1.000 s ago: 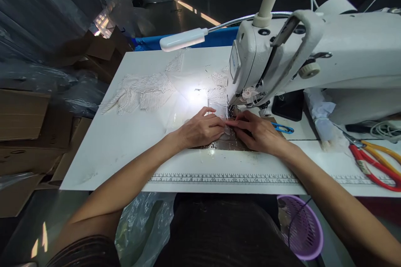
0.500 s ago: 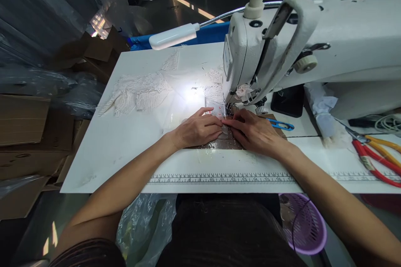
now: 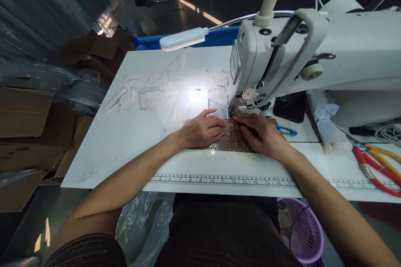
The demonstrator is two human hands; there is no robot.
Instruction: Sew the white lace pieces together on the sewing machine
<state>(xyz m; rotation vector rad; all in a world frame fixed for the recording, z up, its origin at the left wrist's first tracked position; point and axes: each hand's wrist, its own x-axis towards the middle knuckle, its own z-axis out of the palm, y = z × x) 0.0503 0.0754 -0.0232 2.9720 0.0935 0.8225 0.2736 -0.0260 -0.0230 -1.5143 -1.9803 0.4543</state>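
My left hand (image 3: 202, 129) and my right hand (image 3: 262, 135) lie side by side on the white table (image 3: 125, 142), just in front of the needle of the white sewing machine (image 3: 297, 58). Between their fingertips is a small clear piece with a red tag (image 3: 230, 124), resting on a brown taped patch (image 3: 233, 144). The left fingers are curled and pinch the piece's left edge. The right fingers lie stretched and pressed flat on it, pointing toward the needle. A lamp (image 3: 183, 39) throws a bright spot right behind the hands.
White lace pieces (image 3: 144, 89) lie at the table's far left. Blue snips (image 3: 285, 130) sit beside my right hand, red and yellow scissors (image 3: 377, 162) at the right edge. A printed ruler (image 3: 219, 179) runs along the front edge. A purple basket (image 3: 302, 233) hangs below; cardboard boxes (image 3: 28, 125) stand left.
The right hand's fingers have slid slightly right and apart from the left, uncovering the red tag. The view shifted a little; the left hand stays in place.
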